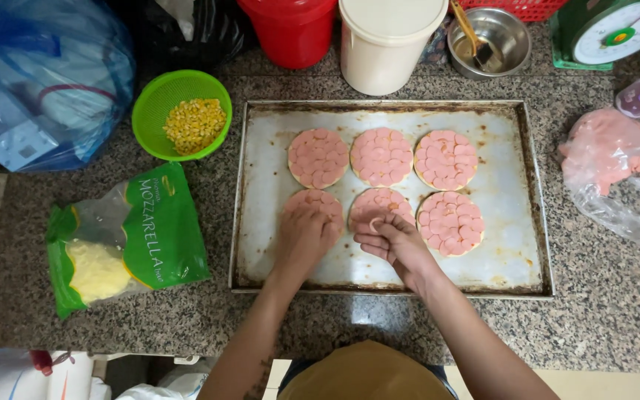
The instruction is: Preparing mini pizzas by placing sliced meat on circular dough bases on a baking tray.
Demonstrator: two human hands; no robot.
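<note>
L hand (304,235) spread flat on near-left round (315,209). R hand (392,241) pinching sausage slice (376,223) just above its knuckles. Slice prob soft, light, slippery; grip by edges.

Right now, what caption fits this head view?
Two hands lay pink sausage slices on rounds on a baking tray.

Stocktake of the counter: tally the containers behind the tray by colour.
Green colander holding corn: 1
Red bucket: 1
Cream lidded bucket: 1
Steel bowl: 1
Total: 4
</note>
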